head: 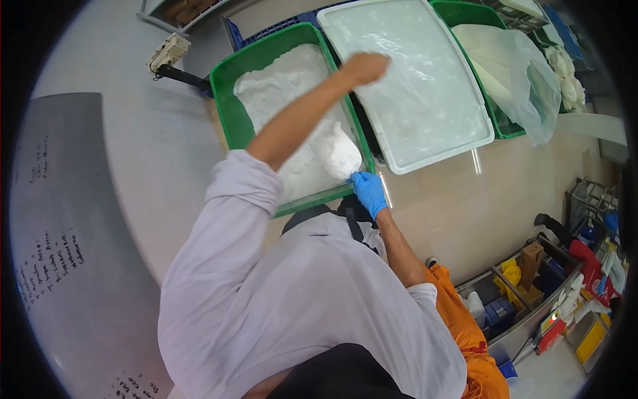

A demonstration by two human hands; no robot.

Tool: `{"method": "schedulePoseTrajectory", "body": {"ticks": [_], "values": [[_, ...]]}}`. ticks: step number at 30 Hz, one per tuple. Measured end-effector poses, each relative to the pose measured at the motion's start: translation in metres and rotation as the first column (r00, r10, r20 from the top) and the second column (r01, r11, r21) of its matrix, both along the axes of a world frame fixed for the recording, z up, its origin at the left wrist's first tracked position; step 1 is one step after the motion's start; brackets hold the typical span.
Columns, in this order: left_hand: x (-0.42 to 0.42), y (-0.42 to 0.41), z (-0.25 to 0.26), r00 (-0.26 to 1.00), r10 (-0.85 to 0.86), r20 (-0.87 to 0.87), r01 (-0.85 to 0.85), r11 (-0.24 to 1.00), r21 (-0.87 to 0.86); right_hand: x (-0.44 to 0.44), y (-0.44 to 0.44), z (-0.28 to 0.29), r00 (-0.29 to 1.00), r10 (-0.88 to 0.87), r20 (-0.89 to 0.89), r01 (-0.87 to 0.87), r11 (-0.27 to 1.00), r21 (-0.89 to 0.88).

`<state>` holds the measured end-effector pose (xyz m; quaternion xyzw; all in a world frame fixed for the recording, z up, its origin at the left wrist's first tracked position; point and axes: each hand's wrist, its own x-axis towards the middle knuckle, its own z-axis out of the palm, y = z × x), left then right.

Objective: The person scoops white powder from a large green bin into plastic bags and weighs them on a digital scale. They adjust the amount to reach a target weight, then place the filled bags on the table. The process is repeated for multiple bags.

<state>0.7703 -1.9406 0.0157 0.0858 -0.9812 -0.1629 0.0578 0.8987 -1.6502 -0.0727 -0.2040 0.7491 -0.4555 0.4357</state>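
My right hand [368,192] wears a blue glove at the near right corner of a green crate [234,119]. Its fingers pinch the end of a rounded white scoop or bag [339,152]; which of the two I cannot tell. White powder [286,72] covers much of the crate's bottom, and the rounded white thing is over it. My bare left hand [368,69] is blurred, its fingers curled, above the left part of a white lid or tray [428,109]. Its palm side is hidden. My left forearm crosses over the powder crate.
Right of the lid, another green crate [518,130] holds a pale mass and a clear plastic bag [538,95]. A post-mounted device [169,52] stands by the far left corner. At lower right are a person in orange trousers [448,299] and a metal cart [518,319] with boxes.
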Motion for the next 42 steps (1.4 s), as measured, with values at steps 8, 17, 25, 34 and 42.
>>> {"method": "schedulePoseTrajectory", "body": {"ticks": [8, 17, 25, 34, 42], "values": [[0.190, -0.077, 0.086, 0.937, 0.330, -0.110, -0.342, 0.934, -0.107, 0.021, 0.010, 0.069, 0.995, -0.005, 0.102, 0.000, 0.999, 0.049], [0.297, 0.005, 0.074, 0.927, 0.376, -0.002, -0.361, 0.890, 0.279, 0.060, -0.011, 0.148, 0.942, -0.007, 0.335, 0.004, 1.000, 0.010], [0.310, 0.074, 0.064, 0.927, 0.372, -0.051, -0.127, 0.438, 0.890, 0.019, -0.090, 0.153, 0.669, 0.600, -0.438, -0.526, 0.799, 0.291], [0.347, 0.040, 0.054, 0.718, 0.679, 0.151, 0.162, -0.375, 0.913, 0.032, -0.151, 0.301, 0.011, 0.780, -0.626, -0.507, 0.544, 0.669], [0.435, 0.046, 0.088, 0.539, 0.839, 0.074, 0.372, -0.316, 0.873, -0.053, -0.089, 0.251, 0.506, 0.804, -0.312, -0.580, 0.585, 0.568]]}}
